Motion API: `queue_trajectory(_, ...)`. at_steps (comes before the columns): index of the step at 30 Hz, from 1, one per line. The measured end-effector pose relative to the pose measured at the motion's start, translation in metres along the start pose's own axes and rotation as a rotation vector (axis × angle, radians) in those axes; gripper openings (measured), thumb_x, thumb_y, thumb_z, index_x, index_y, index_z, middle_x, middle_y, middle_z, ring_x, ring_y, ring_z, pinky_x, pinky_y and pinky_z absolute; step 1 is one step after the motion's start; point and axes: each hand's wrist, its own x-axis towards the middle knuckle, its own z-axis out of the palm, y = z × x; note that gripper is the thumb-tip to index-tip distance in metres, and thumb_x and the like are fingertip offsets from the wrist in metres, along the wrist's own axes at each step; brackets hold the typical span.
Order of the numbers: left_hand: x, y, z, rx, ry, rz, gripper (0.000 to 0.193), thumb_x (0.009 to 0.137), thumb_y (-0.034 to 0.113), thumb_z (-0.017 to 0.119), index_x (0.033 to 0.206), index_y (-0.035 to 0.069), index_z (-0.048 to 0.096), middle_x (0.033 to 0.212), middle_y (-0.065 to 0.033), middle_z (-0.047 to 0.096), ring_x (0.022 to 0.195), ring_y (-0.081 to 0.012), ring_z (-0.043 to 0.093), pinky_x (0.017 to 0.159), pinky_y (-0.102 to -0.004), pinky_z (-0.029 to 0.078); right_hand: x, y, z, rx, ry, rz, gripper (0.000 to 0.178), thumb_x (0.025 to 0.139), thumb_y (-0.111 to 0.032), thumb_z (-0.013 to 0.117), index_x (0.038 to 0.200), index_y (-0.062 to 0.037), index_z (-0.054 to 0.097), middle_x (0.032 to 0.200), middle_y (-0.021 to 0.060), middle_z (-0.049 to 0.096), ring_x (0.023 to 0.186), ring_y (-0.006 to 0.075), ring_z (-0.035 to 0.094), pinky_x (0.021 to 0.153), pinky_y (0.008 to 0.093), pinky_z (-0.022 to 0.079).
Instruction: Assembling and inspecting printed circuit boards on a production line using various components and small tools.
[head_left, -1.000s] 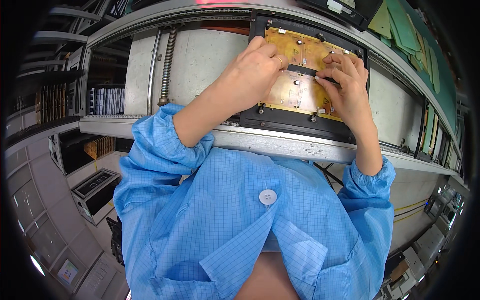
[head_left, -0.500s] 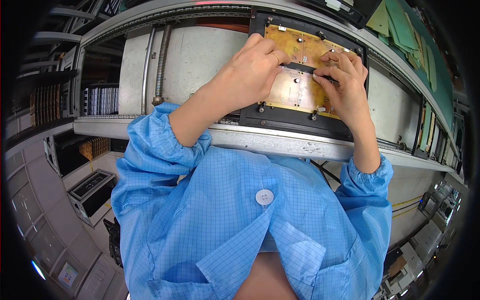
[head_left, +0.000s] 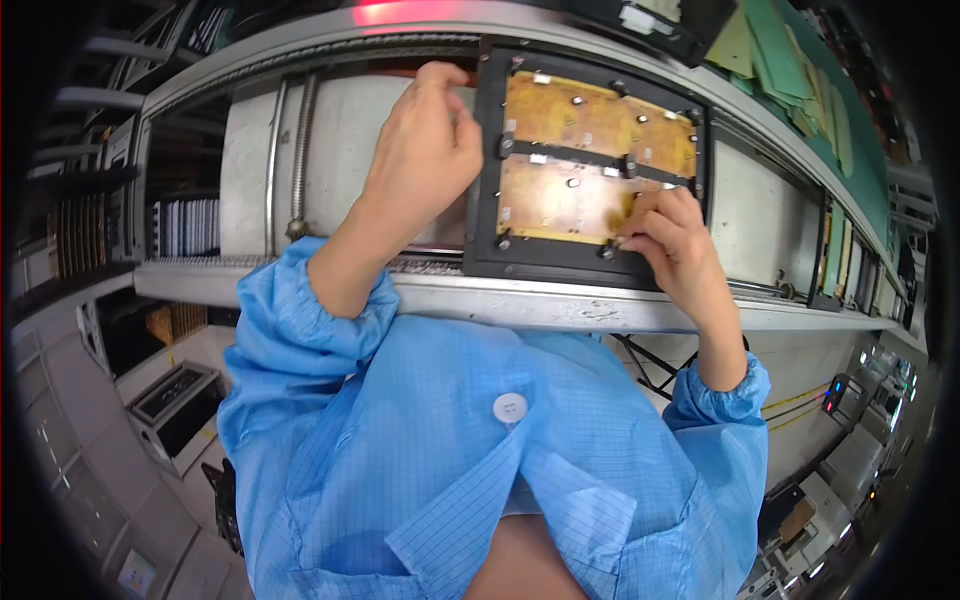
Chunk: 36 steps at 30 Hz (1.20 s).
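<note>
A black frame-like fixture holds yellow-brown circuit boards, an upper one and a lower one. Small white connectors and dark round parts stand on them. Black clamp knobs line the fixture's edges and middle bar. At the near edge, my right hand pinches at a clamp knob, thumb and forefinger close together and covering the lower board's right part. My left hand hovers left of the fixture, fingers loosely curled and thumb apart, slightly blurred. Nothing shows in it.
The fixture lies across a metal conveyor with a near rail and a threaded rod at left. Green sheets are stacked at the far right. White-edged racked boards stand at the far left. A black box sits behind the far rail.
My left hand has drawn back left, off the boards. My right hand has come down from the middle bar to the knob at the near edge. A red glow on the far rail looks larger.
</note>
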Motion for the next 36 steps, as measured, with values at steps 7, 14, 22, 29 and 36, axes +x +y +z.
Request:
queue_trajectory(7,-0.012,-0.047,0.001,-0.465,-0.280,-0.242,0.043,0.089,0.000,0.052,0.131,-0.001,0.045,0.120,-0.0135,0.060,0.109,-0.0183,0.060,0.091,-0.0289,0.048,0.024,0.031,0.002,0.209,0.179,0.085,0.013,0.089,-0.011,0.065,0.098,-0.0032,0.061,0.095,0.0156,0.062,0.095,0.0363,0.059,0.083,0.0430,0.049)
queue_trajectory(14,-0.009,-0.039,-0.017,-0.655,-0.400,-0.229,0.053,0.086,-0.002,0.050,0.138,-0.006,0.041,0.111,-0.0060,0.055,0.092,-0.0097,0.057,0.083,-0.0220,0.047,0.072,0.035,-0.016,0.112,0.241,0.138,0.015,0.089,-0.013,0.063,0.098,-0.0023,0.060,0.092,0.0153,0.064,0.094,0.0347,0.063,0.081,0.0426,0.051)
queue_trajectory(22,-0.010,-0.031,-0.010,-0.665,-0.435,-0.197,0.056,0.080,0.003,0.059,0.135,0.001,0.049,0.115,-0.0094,0.060,0.100,-0.0150,0.057,0.087,-0.0294,0.049,0.079,0.055,-0.031,-0.300,0.226,0.089,0.011,0.082,-0.012,0.070,0.091,-0.0075,0.066,0.100,0.0084,0.066,0.103,0.0337,0.054,0.089,0.0442,0.043)
queue_trajectory(29,-0.009,-0.020,-0.018,-0.628,-0.358,-0.310,0.047,0.081,0.003,0.057,0.128,0.000,0.055,0.112,-0.0083,0.062,0.099,-0.0148,0.058,0.083,-0.0281,0.051,0.095,0.048,-0.013,-0.415,0.227,-0.021,0.011,0.080,-0.011,0.071,0.089,-0.0069,0.067,0.123,0.0054,0.060,0.120,0.0314,0.047,0.101,0.0442,0.033)
queue_trajectory(36,-0.006,-0.018,-0.026,-0.585,-0.408,-0.322,0.047,0.083,-0.004,0.052,0.130,-0.001,0.053,0.117,-0.0077,0.060,0.104,-0.0125,0.055,0.089,-0.0262,0.047,0.096,0.048,-0.007,-0.445,0.250,-0.022,0.009,0.079,-0.010,0.071,0.088,-0.0067,0.069,0.122,0.0046,0.060,0.119,0.0294,0.048,0.100,0.0434,0.034)
